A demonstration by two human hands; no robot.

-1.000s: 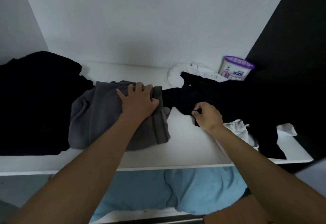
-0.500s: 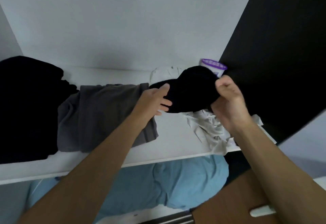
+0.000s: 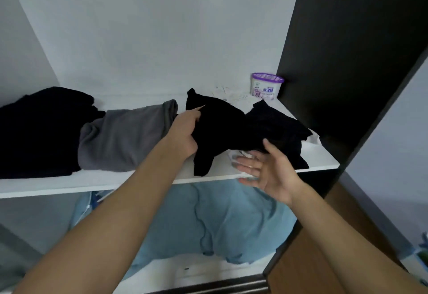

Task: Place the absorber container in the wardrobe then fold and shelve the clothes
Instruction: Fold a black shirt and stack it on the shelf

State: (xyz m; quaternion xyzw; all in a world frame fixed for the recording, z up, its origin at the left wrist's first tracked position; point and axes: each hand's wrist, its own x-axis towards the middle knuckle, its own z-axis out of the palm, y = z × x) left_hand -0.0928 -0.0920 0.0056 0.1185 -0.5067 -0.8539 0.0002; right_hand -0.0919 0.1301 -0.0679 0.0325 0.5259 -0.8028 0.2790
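Left hand (image 3: 183, 136): fingers (image 3: 198, 111) grasp the left edge of the black garment (image 3: 222, 129). The index lies straight along the cloth; the other fingers are buried in the fold. Palm faces right, wrist over the shelf (image 3: 92, 182) edge.

Right hand (image 3: 266, 173): released, palm up, fingers (image 3: 245, 166) spread and motion-blurred. It sits at the shelf's front edge, just below the garment's lower right part. The thumb reaches up to the black cloth; cannot tell whether it presses. Nothing is held.

Black garment: bunched, partly lifted at the left, draped over the right half of the shelf. One tail hangs toward the front edge between the hands.

White cloth (image 3: 231, 96): crumpled beneath and behind the black garment. A bit also shows by the right fingers and at the far right.

Container (image 3: 266, 86): white tub, purple lid, upright in the back right corner of the shelf. It stands against the dark side panel (image 3: 347, 62), just behind the white cloth and apart from both hands.

Grey garment (image 3: 125, 138): folded, left of the left hand, touching its wrist side.

Black pile (image 3: 39, 131): far left, overlapping the grey garment's left end.

Blue cloth (image 3: 208, 219): on the level below the shelf.
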